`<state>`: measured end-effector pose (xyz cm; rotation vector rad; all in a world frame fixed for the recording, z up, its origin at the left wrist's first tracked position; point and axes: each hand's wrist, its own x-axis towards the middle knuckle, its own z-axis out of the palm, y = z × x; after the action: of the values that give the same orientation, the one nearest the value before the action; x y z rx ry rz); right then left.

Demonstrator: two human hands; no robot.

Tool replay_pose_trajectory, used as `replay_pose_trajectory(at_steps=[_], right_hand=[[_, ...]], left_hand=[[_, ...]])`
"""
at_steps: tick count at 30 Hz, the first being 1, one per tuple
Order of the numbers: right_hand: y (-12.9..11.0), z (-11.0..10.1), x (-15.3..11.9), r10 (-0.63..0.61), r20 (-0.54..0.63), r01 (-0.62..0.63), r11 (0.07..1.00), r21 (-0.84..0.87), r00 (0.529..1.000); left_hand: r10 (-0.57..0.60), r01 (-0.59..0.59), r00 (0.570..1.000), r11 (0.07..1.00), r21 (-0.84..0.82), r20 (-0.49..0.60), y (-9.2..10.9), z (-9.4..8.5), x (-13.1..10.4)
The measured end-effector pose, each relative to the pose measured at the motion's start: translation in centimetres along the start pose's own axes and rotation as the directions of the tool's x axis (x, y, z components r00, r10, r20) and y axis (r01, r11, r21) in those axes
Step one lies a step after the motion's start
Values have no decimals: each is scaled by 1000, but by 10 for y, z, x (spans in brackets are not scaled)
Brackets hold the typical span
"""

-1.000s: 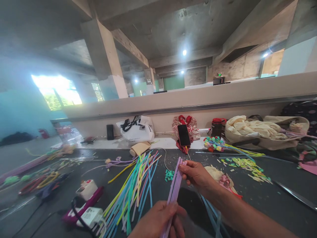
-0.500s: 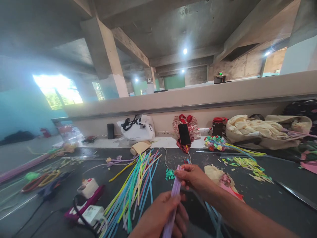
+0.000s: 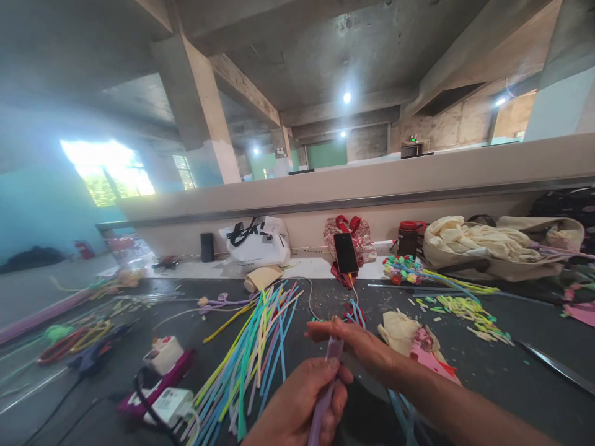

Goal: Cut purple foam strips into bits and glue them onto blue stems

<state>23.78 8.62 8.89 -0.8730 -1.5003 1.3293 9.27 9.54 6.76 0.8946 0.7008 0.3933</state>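
A bundle of light purple stems (image 3: 321,414) stands slanted in my left hand (image 3: 309,396), whose fingers are wrapped round it. My right hand (image 3: 348,334) lies flat over the bundle's top end, fingers stretched out to the left, the palm touching the tips. Left of my hands, a loose spread of coloured stems (image 3: 251,347) in green, yellow, blue and pink covers the dark table (image 3: 372,303). Blue stems (image 3: 402,409) lie partly under my right forearm.
A purple power strip (image 3: 155,384) with white plugs sits at left. Behind are a white bag (image 3: 260,244), a phone (image 3: 344,253) and a dark bottle (image 3: 408,238). Cut yellow-green pieces (image 3: 469,313), a cloth pouch (image 3: 395,328) and a metal blade (image 3: 558,367) lie at right.
My right hand has gone from pinching the top of the purple bundle to lying flat across its end. The bundle sits a little lower, and my left fingers have closed more tightly round it.
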Motion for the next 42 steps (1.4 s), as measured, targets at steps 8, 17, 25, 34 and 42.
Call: replay_pose_trajectory(at_steps=[8, 17, 25, 34, 42], right_hand=[[23, -13, 16, 183, -164, -132, 952, 277, 969], [25, -5, 10, 227, -76, -213, 964, 159, 971], [29, -34, 24, 251, -178, -229, 964, 135, 952], [44, -23, 13, 363, -191, -303, 910, 283, 912], [48, -18, 18, 350, -190, -326, 934, 148, 917]], left_hand=[[30, -30, 999, 999, 30, -26, 5, 0, 0], [100, -91, 993, 987, 133, -60, 1, 9, 9], [94, -71, 984, 987, 146, -154, -5, 9, 10], [106, -94, 977, 993, 76, -187, -7, 2, 8], [37, -17, 988, 991, 133, -149, -14, 2, 13]])
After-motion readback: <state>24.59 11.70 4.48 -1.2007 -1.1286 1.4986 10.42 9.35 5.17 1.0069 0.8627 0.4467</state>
